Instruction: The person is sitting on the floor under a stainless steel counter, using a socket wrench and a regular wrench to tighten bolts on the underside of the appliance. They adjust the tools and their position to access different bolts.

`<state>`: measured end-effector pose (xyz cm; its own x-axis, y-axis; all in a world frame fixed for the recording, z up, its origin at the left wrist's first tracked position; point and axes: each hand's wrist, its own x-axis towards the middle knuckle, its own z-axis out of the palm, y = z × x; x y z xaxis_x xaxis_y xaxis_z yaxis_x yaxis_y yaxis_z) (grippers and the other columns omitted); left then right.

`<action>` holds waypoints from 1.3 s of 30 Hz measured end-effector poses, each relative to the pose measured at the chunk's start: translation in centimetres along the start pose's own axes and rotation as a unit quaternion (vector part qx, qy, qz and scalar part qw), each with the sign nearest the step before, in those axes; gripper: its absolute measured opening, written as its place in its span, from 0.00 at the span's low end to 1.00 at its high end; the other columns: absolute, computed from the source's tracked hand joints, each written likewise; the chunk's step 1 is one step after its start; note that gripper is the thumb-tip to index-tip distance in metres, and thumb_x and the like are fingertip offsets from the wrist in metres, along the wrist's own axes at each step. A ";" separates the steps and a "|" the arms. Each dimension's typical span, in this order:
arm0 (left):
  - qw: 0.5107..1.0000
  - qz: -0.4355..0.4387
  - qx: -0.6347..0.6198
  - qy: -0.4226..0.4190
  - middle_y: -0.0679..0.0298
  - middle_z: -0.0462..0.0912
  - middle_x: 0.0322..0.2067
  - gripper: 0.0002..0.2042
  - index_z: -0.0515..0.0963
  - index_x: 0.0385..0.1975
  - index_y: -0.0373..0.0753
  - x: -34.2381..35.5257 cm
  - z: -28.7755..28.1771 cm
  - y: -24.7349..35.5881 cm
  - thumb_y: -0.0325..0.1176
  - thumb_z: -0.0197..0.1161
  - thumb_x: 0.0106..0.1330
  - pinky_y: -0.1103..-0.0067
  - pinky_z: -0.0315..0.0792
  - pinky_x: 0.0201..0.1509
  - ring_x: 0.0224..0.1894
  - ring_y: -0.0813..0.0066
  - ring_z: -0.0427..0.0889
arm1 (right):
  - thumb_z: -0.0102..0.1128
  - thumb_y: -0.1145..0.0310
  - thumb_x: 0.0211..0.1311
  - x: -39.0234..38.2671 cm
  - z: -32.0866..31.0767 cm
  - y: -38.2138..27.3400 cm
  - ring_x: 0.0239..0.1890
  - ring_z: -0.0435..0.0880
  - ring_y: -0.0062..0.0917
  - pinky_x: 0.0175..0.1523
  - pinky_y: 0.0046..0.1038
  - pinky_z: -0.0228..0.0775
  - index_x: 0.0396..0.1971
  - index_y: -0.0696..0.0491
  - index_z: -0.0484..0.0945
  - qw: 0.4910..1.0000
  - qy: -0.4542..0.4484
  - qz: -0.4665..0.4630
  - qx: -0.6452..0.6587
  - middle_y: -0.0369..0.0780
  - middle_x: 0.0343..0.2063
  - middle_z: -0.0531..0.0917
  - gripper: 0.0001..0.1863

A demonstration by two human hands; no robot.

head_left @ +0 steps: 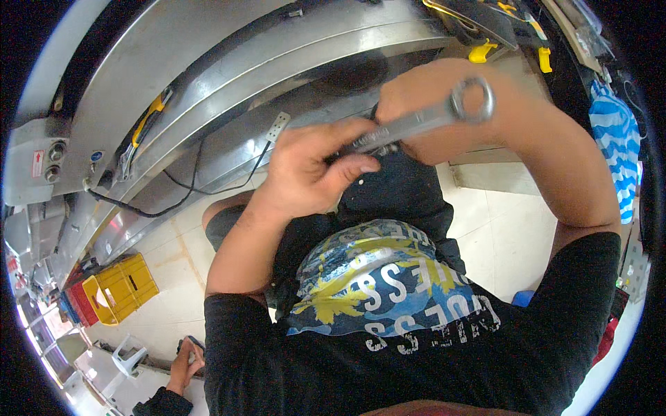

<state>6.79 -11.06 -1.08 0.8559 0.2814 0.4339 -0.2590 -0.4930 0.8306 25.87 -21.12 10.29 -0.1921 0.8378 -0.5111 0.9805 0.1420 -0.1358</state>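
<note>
A silver-grey wrench with a closed ring end lies across in front of my body. My left hand is closed round its other end, thumb pointing right, so that end is covered. Just behind the ring end is my right hand, curled into a fist and slightly blurred. A bit of something dark shows at its left edge, but what the fist grips is hidden behind the wrench and fingers. Both hands are in front of a curved metal bench, above my lap.
An adjustable wrench with a yellow-black handle rests on the bench, left. A power strip trails a black cable. Yellow-handled tools lie far right, near a blue-white striped bag. A yellow crate and another person's hand are lower left.
</note>
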 end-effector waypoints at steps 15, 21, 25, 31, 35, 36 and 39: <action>0.944 -0.330 0.010 0.010 0.58 0.87 0.38 0.20 0.80 0.52 0.34 -0.2 0.9 -6.8 0.44 0.61 0.72 0.75 0.76 0.43 0.39 0.72 0.84 | 0.60 0.64 0.60 4.7 8.5 2.3 0.32 0.86 0.44 0.38 0.47 0.77 0.34 0.51 0.83 0.994 0.083 -0.064 -0.029 0.45 0.27 0.84 0.08; 0.940 -0.331 -0.087 0.017 0.61 0.85 0.31 0.20 0.81 0.50 0.34 -0.6 0.5 -7.0 0.46 0.61 0.72 0.77 0.74 0.34 0.28 0.78 0.79 | 0.60 0.61 0.60 4.9 8.6 2.7 0.32 0.86 0.44 0.37 0.47 0.78 0.34 0.48 0.84 0.990 0.109 -0.079 -0.027 0.43 0.27 0.85 0.08; 0.955 -0.289 0.042 0.043 0.53 0.86 0.30 0.18 0.82 0.46 0.34 -0.9 1.7 -6.2 0.45 0.61 0.71 0.71 0.76 0.36 0.29 0.62 0.84 | 0.61 0.56 0.62 5.5 9.5 3.8 0.32 0.86 0.41 0.36 0.44 0.77 0.39 0.44 0.84 0.992 0.088 -0.085 -0.031 0.39 0.29 0.85 0.11; 0.951 -0.281 0.116 0.051 0.44 0.84 0.31 0.15 0.83 0.43 0.33 -0.6 2.7 -6.7 0.41 0.62 0.70 0.65 0.76 0.39 0.34 0.48 0.85 | 0.59 0.48 0.63 7.3 11.8 5.8 0.31 0.85 0.41 0.36 0.45 0.77 0.39 0.41 0.84 0.988 0.099 -0.114 -0.019 0.38 0.28 0.85 0.15; 0.954 -0.270 0.118 0.056 0.44 0.84 0.32 0.14 0.83 0.42 0.32 -1.0 2.9 -7.4 0.39 0.63 0.69 0.65 0.77 0.41 0.36 0.47 0.85 | 0.55 0.46 0.66 8.0 12.5 6.3 0.33 0.85 0.46 0.36 0.50 0.77 0.33 0.45 0.82 0.985 0.112 -0.133 0.016 0.42 0.27 0.84 0.18; 0.955 -0.263 0.124 0.055 0.44 0.84 0.33 0.14 0.83 0.42 0.32 -1.1 2.9 -7.7 0.39 0.63 0.69 0.65 0.77 0.41 0.36 0.47 0.85 | 0.55 0.46 0.66 8.2 12.6 6.4 0.33 0.85 0.46 0.36 0.50 0.77 0.33 0.45 0.82 0.984 0.111 -0.135 0.022 0.42 0.27 0.84 0.18; 0.958 -0.249 0.133 0.050 0.43 0.84 0.35 0.15 0.83 0.42 0.31 -1.4 3.1 -8.1 0.38 0.64 0.69 0.66 0.78 0.43 0.38 0.46 0.85 | 0.57 0.45 0.64 8.4 12.9 6.7 0.32 0.85 0.45 0.36 0.48 0.76 0.34 0.44 0.84 0.984 0.107 -0.138 0.035 0.41 0.27 0.85 0.18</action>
<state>9.12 -10.02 -9.49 0.7928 0.6074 0.0500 0.3041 -0.4653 0.8313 30.29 -19.97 -5.87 -0.4300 0.8657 -0.2563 0.8856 0.3494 -0.3059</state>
